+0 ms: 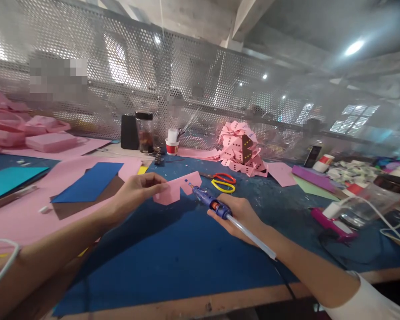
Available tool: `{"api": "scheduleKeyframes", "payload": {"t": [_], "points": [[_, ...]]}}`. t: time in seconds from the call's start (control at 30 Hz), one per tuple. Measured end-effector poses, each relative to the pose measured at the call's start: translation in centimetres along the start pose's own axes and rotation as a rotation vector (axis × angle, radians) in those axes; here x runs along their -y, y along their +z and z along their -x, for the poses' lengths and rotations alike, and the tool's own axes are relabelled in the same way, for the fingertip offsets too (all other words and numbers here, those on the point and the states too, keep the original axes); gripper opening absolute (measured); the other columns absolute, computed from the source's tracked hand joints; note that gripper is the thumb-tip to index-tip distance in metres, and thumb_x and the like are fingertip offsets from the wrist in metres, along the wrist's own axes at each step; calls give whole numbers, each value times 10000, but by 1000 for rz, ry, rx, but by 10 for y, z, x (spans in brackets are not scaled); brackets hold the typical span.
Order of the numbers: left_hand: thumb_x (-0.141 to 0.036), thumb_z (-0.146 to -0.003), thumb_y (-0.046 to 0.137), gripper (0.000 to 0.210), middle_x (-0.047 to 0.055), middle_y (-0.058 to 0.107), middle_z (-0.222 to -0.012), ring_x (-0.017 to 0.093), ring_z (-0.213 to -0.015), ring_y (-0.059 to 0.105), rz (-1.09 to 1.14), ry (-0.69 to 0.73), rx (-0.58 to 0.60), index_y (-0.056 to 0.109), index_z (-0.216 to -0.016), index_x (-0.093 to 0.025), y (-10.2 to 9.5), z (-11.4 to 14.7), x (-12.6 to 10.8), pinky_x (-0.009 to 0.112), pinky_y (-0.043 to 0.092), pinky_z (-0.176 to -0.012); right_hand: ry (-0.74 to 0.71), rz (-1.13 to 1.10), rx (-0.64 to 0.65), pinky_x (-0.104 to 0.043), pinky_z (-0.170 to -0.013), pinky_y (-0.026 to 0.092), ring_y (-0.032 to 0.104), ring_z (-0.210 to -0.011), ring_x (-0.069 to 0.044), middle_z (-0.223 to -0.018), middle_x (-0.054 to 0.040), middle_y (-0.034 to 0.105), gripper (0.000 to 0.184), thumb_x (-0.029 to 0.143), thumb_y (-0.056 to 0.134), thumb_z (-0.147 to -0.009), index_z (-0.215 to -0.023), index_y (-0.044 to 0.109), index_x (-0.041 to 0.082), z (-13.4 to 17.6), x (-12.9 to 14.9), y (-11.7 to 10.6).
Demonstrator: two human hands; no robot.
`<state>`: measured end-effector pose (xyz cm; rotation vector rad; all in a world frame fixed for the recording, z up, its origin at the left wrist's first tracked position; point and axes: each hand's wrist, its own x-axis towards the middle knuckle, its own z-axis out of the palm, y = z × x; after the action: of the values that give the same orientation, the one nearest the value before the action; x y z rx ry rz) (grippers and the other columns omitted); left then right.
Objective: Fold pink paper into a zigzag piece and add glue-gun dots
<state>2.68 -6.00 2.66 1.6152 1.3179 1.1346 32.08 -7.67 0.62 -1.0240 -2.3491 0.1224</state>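
Observation:
My left hand (143,189) pinches the left end of a pink foam sheet piece (168,193), which has a notch in its lower edge and is held up above the blue mat. My right hand (242,215) is wrapped round a blue glue gun (205,198) with a clear glue stick (251,235) sticking out of its back. The gun's nozzle is at the right part of the pink piece, close to a small dark blue mark (186,181); whether it touches I cannot tell. Just behind the gun lie scissors (224,181) with red and yellow handles.
A pile of pink dotted pieces (238,149) stands at the back. Blue sheets (90,180) and pink sheets lie on the left. A jar (145,133) and a paper cup (172,144) stand by the perforated screen. At right lies a magenta glue gun (333,224) with a cable.

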Motion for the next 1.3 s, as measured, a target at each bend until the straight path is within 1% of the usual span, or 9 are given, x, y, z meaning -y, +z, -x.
{"api": "scheduleKeyframes", "payload": {"t": [0.1, 0.2, 0.4, 0.53, 0.8, 1.03, 1.3], "points": [[-462, -727, 727, 297, 9, 649, -682, 145, -628, 557, 1, -3, 7, 705, -800, -175, 0, 0, 0, 243, 415, -576, 1, 18, -3, -242, -645, 374, 583, -690, -159, -783, -16, 605, 125, 307, 609, -879, -863, 539, 205, 1, -1, 2], [-457, -733, 727, 296, 14, 653, -690, 142, -633, 555, 16, 2, 20, 705, -804, -171, -1, 0, 0, 242, 422, -579, 5, 24, 1, -243, -654, 380, 602, -715, -169, -807, -17, 620, 123, 293, 627, -867, -887, 541, 208, 2, -2, 3], [-470, -729, 722, 309, 27, 659, -709, 158, -655, 572, -3, 26, 27, 706, -794, -168, -1, -1, 1, 265, 456, -604, 1, 35, -9, -244, -647, 377, 611, -721, -170, -838, -28, 649, 121, 308, 617, -880, -912, 556, 208, 2, -3, 4], [-492, -724, 719, 331, 30, 659, -708, 165, -655, 579, -8, 25, 36, 702, -802, -170, -1, -1, 2, 282, 462, -615, 0, 44, -14, -246, -641, 380, 608, -704, -169, -816, -27, 645, 131, 321, 618, -879, -909, 564, 205, 2, -3, 5], [-445, -729, 740, 272, 11, 665, -706, 143, -649, 575, 26, 22, 40, 712, -795, -182, -2, -2, 3, 259, 442, -616, -7, 47, -10, -241, -643, 385, 607, -704, -167, -810, -28, 634, 150, 341, 607, -892, -908, 557, 201, 2, -2, 4], [-442, -729, 750, 270, 5, 661, -703, 132, -653, 558, 45, 8, 51, 708, -785, -181, -2, -1, 1, 246, 429, -619, -5, 63, -6, -242, -632, 373, 606, -702, -167, -803, -23, 627, 173, 368, 591, -906, -893, 546, 202, 1, -1, 3], [-430, -738, 748, 265, -3, 644, -690, 121, -641, 538, 60, -1, 60, 703, -792, -175, -2, 0, 0, 234, 420, -603, -3, 45, -30, -234, -622, 364, 589, -684, -155, -803, -14, 622, 142, 324, 613, -890, -884, 531, 208, 4, -3, 5]]}}
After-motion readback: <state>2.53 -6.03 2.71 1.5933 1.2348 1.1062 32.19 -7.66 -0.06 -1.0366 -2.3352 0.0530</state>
